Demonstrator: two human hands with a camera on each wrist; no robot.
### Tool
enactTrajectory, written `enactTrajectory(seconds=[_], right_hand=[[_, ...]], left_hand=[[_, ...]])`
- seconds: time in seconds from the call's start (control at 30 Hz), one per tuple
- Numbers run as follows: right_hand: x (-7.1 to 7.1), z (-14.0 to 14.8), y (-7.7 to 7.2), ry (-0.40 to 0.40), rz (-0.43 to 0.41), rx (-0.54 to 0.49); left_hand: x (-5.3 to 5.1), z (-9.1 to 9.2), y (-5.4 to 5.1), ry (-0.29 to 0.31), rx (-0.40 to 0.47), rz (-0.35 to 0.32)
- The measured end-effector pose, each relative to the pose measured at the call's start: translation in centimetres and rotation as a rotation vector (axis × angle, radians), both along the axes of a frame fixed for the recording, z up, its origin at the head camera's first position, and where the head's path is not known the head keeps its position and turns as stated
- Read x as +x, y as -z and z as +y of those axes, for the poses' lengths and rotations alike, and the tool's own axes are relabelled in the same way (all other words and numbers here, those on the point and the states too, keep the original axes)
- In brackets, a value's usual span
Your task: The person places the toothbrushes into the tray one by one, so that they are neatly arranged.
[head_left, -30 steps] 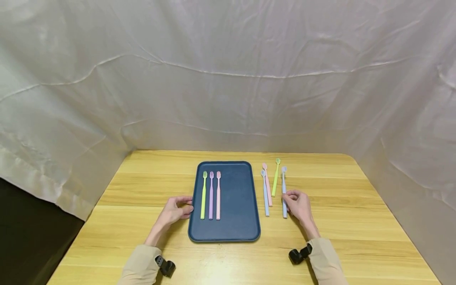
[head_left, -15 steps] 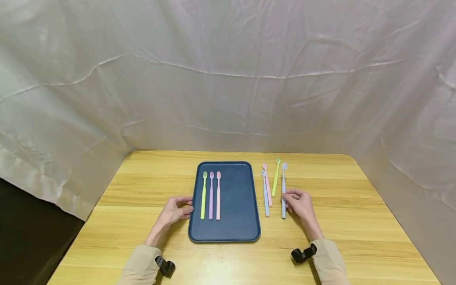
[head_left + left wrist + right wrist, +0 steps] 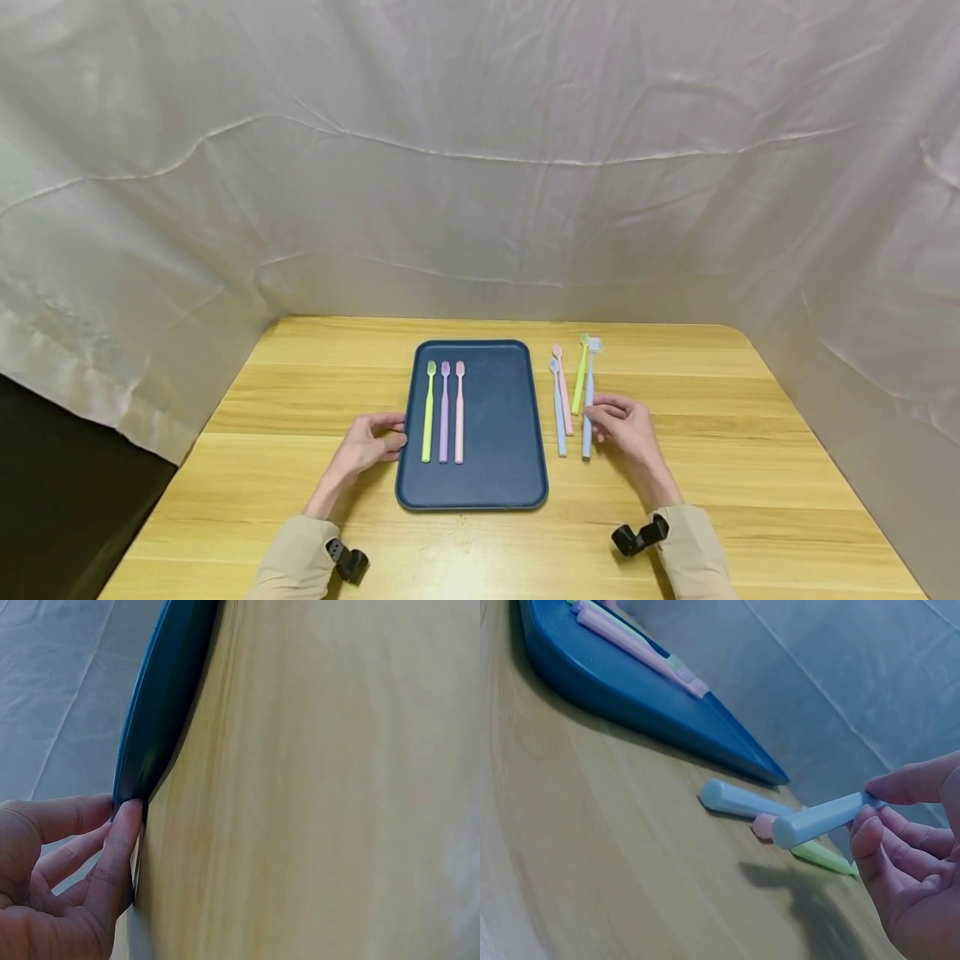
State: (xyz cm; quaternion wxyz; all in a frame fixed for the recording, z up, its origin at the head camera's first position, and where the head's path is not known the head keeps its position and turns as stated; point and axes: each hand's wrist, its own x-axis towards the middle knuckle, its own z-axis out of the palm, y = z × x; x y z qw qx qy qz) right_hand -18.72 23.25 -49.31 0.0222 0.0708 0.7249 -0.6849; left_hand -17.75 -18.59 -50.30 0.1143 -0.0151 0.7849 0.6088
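My right hand (image 3: 626, 427) pinches a light blue toothbrush (image 3: 588, 385) by its handle between thumb and fingers. In the right wrist view, this toothbrush (image 3: 821, 819) is lifted off the table, with a shadow below. Beside it lie another blue toothbrush (image 3: 560, 417), a pink toothbrush (image 3: 566, 400) and a green toothbrush (image 3: 579, 382). My left hand (image 3: 367, 442) holds the left edge of a dark blue tray (image 3: 498, 483), thumb and fingertip at its rim in the left wrist view. On the tray's left half, a green toothbrush (image 3: 428, 417), a purple one and a pink one lie parallel, heads away from me.
The tray stands on a wooden table (image 3: 300, 375), with the loose toothbrushes just right of it. A pale curtain (image 3: 480, 208) hangs behind and on both sides. Black wrist cameras sit on both sleeves.
My right hand has raised the blue toothbrush off the table and moved it slightly left, near the green one. The left hand and the tray have stayed still.
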Motion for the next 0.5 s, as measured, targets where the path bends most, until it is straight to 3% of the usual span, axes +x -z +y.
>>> enactTrajectory(seconds=[0.27,0.5], right_hand=[[0.3,-0.8,-0.5,-0.047,0.04,0.036],[0.4,-1.6,-0.9,-0.072,0.035,0.029]], left_hand=[[0.1,0.0,-0.1,0.038,0.01,0.012],[0.2,0.0,-0.2,0.034,0.018,0.004]])
